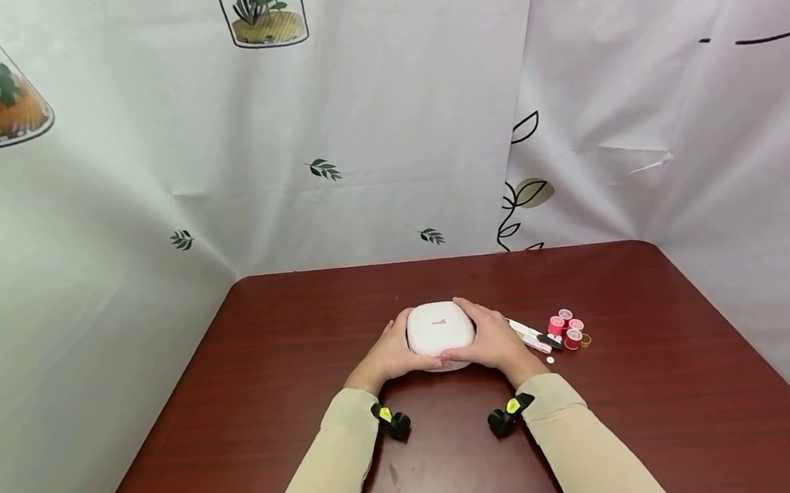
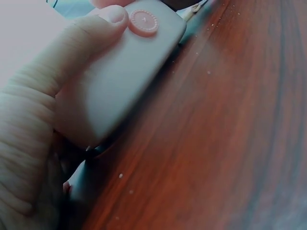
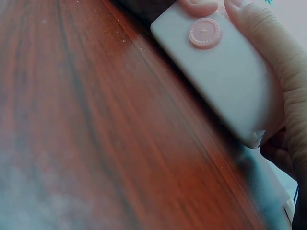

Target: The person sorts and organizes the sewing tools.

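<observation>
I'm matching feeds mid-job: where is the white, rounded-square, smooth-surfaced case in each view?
Head: the white, rounded-square, smooth-surfaced case is below and slightly right of centre, between the left hand and right hand.
Left wrist: upper left to upper middle, slanting.
Right wrist: upper right, slanting.
Shared landmark: the red-brown, wood-grained table.

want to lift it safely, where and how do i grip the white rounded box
Grip the white rounded box by its opposite side walls, left hand from the left, right hand from the right. Its squarish body is top up, so this should keep it level and leave the near wall's pink round button clear.
</observation>
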A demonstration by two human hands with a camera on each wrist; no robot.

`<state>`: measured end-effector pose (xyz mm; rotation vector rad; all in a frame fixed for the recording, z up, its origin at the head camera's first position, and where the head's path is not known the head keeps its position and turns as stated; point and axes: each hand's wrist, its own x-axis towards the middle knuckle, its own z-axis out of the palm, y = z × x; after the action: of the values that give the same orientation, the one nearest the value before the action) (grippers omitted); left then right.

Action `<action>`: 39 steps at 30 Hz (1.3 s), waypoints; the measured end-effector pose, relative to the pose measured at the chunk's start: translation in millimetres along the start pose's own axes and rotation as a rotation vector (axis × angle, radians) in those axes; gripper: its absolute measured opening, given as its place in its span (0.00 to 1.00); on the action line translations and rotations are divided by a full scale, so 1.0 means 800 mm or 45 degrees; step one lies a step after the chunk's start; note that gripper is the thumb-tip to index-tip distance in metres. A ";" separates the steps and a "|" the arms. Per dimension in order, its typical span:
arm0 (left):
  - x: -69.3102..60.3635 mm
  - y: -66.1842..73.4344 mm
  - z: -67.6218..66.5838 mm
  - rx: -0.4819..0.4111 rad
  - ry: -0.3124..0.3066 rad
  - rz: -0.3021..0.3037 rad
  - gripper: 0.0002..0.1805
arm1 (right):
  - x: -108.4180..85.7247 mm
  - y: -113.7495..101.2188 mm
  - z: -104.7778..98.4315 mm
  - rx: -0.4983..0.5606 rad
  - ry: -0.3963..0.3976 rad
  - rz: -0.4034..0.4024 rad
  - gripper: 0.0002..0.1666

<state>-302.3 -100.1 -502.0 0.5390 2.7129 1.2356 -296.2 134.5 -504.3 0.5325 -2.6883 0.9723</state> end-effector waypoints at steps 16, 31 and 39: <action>0.004 -0.002 -0.004 -0.058 0.000 0.061 0.65 | 0.003 -0.004 -0.004 0.005 -0.011 -0.016 0.66; 0.006 -0.003 -0.001 -0.092 -0.017 0.037 0.65 | 0.001 0.012 -0.005 0.361 -0.206 0.078 0.71; 0.004 -0.004 0.001 -0.081 -0.013 0.027 0.65 | 0.002 0.009 -0.004 0.299 -0.154 0.071 0.65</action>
<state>-306.2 -100.0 -505.0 0.5662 2.6558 1.3156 -300.4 141.4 -505.1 0.5806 -2.7227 1.3221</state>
